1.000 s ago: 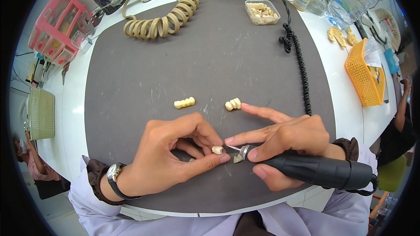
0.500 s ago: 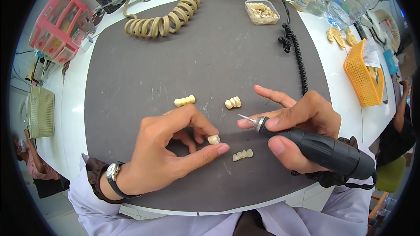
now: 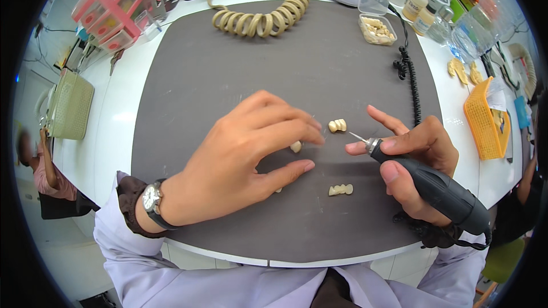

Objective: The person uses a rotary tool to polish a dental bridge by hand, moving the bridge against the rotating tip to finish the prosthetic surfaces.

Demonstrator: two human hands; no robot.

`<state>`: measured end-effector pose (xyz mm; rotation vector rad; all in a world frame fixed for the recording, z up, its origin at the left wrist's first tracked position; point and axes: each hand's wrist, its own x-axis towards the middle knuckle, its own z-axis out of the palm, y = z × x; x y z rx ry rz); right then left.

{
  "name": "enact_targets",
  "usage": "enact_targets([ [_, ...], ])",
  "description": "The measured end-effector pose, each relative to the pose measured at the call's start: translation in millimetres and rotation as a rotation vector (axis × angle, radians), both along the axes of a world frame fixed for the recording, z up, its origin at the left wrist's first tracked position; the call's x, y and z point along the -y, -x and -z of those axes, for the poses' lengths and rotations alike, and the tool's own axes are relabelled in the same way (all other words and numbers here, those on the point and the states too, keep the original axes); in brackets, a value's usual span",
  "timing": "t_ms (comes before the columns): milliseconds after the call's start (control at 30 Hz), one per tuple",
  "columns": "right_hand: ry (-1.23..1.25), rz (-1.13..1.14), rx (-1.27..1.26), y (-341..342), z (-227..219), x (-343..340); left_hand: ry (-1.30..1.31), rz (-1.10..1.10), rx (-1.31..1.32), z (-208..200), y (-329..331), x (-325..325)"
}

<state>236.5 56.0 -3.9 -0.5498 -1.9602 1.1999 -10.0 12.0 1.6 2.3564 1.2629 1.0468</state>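
My left hand (image 3: 251, 148) hovers over the grey mat, thumb and fingers apart, fingertips slightly blurred. A small cream tooth piece (image 3: 295, 146) shows on the mat between its fingers and thumb, and a sliver of another pale piece peeks out under the thumb. My right hand (image 3: 419, 165) grips a black dental handpiece (image 3: 442, 185), its thin bur pointing up and left. Just beyond the bur tip lies a cream dental bridge (image 3: 337, 125) of joined teeth. Nearer me rests a paler, greyish bridge (image 3: 341, 190). Whatever else is beneath the left hand is hidden.
At the far right of the mat (image 3: 228, 74) stands a clear box of tooth pieces (image 3: 377, 31), beside a coiled black cord (image 3: 414, 88). A beige coiled hose (image 3: 262, 23) lies along the back. Pink drawers (image 3: 111, 8) stand left, an orange basket (image 3: 485, 122) right.
My left hand has let go of the tooth crown it pinched and spread its fingers, reaching farther forward. My right hand still holds the handpiece. The whole view has shifted.
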Motion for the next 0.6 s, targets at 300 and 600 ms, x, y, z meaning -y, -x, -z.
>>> enact_targets([
  [300,-0.06,0.01,-0.006,-3,3,-5,0.19,0.192,-0.327,-29,28,21],
  [600,-0.058,0.025,-0.012,-2,2,-3,0.223,0.209,-0.365,-16,25,20],
])
